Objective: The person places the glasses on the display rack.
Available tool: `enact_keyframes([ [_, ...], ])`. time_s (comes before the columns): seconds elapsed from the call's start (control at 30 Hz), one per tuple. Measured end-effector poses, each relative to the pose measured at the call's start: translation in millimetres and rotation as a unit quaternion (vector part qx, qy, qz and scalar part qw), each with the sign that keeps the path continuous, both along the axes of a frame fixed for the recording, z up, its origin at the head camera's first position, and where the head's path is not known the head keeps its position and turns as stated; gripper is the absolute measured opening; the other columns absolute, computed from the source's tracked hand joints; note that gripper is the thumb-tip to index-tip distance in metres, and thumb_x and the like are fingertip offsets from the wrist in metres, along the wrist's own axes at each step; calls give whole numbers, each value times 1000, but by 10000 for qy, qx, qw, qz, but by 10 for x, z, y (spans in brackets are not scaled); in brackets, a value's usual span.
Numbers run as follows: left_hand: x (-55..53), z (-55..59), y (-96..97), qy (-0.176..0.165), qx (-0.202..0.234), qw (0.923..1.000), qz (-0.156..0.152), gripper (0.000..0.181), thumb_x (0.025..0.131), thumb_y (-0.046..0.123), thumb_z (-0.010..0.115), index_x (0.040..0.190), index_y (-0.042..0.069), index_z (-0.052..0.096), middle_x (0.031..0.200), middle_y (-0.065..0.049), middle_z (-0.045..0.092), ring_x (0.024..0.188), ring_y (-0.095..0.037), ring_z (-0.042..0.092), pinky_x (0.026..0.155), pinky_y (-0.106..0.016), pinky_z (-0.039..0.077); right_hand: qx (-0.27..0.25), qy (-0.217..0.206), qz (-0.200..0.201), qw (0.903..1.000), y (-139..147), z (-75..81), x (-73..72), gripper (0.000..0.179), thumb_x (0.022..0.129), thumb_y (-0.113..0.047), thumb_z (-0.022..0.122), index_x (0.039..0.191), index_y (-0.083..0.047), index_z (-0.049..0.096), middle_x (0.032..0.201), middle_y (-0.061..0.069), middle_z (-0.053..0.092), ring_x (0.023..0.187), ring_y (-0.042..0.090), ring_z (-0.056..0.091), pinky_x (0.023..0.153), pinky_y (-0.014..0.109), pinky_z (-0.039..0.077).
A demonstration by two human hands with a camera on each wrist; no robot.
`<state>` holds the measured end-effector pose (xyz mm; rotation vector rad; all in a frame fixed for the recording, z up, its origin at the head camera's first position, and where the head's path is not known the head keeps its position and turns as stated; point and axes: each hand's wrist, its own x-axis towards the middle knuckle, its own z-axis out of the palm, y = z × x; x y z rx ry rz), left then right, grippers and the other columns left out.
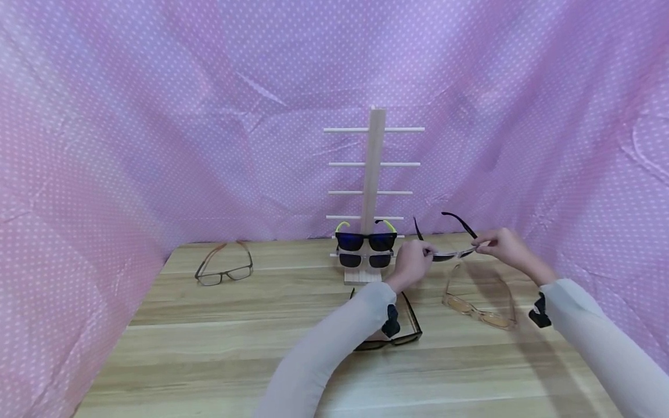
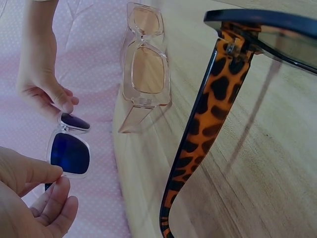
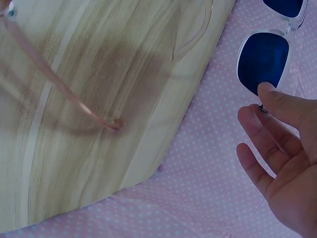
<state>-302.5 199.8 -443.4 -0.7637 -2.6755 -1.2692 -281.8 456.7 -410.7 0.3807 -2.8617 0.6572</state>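
Both hands hold one pair of sunglasses point(image 2: 70, 153) with a clear frame, dark blue lenses and black temples. My left hand point(image 1: 413, 264) pinches one end of the frame between thumb and fingers, while my right hand point(image 1: 504, 248) pinches the other end. In the head view the sunglasses are raised off the table, right of a wooden display rack point(image 1: 373, 168). Two pairs sit on its lowest rods: black sunglasses point(image 1: 351, 241) with yellow temples, and below them dark-lensed sunglasses point(image 1: 350, 260). Beneath the right forearm lie clear peach-tinted glasses point(image 1: 473, 310).
Tortoiseshell-templed glasses point(image 2: 213, 104) lie under the left forearm, partly hidden in the head view. Thin-framed eyeglasses point(image 1: 225, 274) rest at the table's far left. Several bare rods point(image 1: 347, 164) stick out higher on the rack. Pink dotted cloth point(image 1: 261, 116) hangs behind the wooden table point(image 1: 209, 348).
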Motion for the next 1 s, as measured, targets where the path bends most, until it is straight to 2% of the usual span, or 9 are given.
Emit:
enact_keyframes([
  [0.13,16,40,-35,23,-74,9999,-87,18,95,6,69,104,14,82,89,1,79,66,1,56,60,-9,39,62,-71,152,9998,-13,60,40,15,84,-1,79,98,5,77,99,26,75,65,0,56,57,21,47],
  [0.37,49,120,-97,111,-315,9992,-220,16,96,10,69,105,15,81,90,3,78,67,1,57,59,-8,39,245,-428,258,9984,-29,220,110,15,84,-2,79,99,2,78,101,24,76,71,8,65,61,21,51],
  [0.5,79,165,-133,105,-359,9985,-400,15,96,10,70,105,14,80,89,2,78,68,2,58,59,-7,40,313,-526,389,9974,-25,295,147,13,85,-3,79,97,2,78,98,22,77,74,12,69,62,21,53],
  [0.67,112,179,-190,35,-334,9967,-742,16,95,9,69,107,12,79,89,1,78,66,3,56,59,-7,41,371,-593,549,9960,-18,359,202,10,85,-3,79,94,1,79,97,20,77,75,5,68,63,22,54],
  [0.83,126,161,-260,-16,-151,9945,-1039,15,95,8,69,107,10,79,88,-1,77,65,5,51,59,-7,41,188,-559,862,9945,-11,408,281,7,84,2,78,91,1,79,92,19,77,77,-4,65,65,20,56],
  [1.0,175,245,-362,-127,119,9924,-1214,15,96,9,69,108,9,78,90,-2,77,68,4,56,62,-8,44,108,-712,900,9933,-59,563,400,9,87,2,75,95,1,79,93,18,77,75,-6,62,61,21,54],
])
